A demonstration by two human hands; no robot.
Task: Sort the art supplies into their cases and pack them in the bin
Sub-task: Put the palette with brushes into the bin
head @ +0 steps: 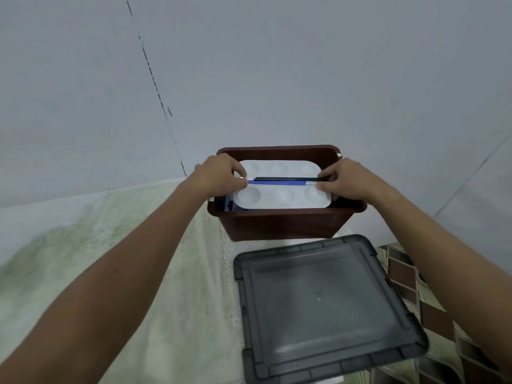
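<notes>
Between the hands, two brushes ride loose on a palette over the bin.
The left hand (221,173) and right hand (342,180) pinch the white palette (279,199) ends above the brown bin (282,224); the blue brush (277,183) and black brush (288,179) could roll off if it tilts; the grey lid (324,303) lies nearer the body.

Palette (282,199) sat atop the bin (279,224), two brushes (282,180) lying across it.
The lid (324,306) lay nearer, just right.

Plain grey-white wall (277,65), a thin dark broken line (155,87) running diagonally down it. Below, a pale speckled bench (166,273), stained green toward the left. Brown-and-cream diamond-patterned floor (432,314) at lower right. Soft, even light.
</notes>
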